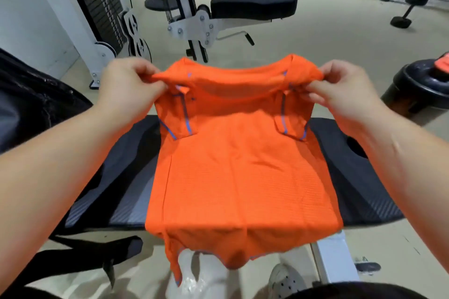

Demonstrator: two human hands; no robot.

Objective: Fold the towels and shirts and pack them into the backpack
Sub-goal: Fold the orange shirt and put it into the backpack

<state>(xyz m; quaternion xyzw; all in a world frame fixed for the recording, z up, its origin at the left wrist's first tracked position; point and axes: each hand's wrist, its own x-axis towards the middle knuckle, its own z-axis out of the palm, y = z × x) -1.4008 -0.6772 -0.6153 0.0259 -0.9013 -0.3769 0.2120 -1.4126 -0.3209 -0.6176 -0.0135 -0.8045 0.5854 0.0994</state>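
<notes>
We are holding an orange shirt (243, 165) over a black bench pad (352, 177). Our left hand (128, 80) pinches the far left shoulder of the shirt. Our right hand (340, 87) pinches the far right shoulder. Both hands are closed tight on the cloth, with thumbs and fingers squeezing it.

The far edge of the shirt is lifted up in the air. The middle lies flat on the bench pad. The near edge hangs down off the pad toward our legs. Both sleeves are already tucked in on top, and we can see their blue trim.

We think this shirt is very light and very soft. It bends and droops wherever we do not hold it. It looks thin and a bit smooth, so it may slide on the shiny pad. It will not break, but it can wrinkle, and the tucked sleeves can flop out.

We think the shoulders are a good place to hold. With one hand at each corner, the far edge stays straight. Then we can bring it toward the near edge to fold the shirt in half.

A dark bag, maybe the backpack (36, 104), sits at the left, just beside the pad. We cannot tell if it is open.
</notes>
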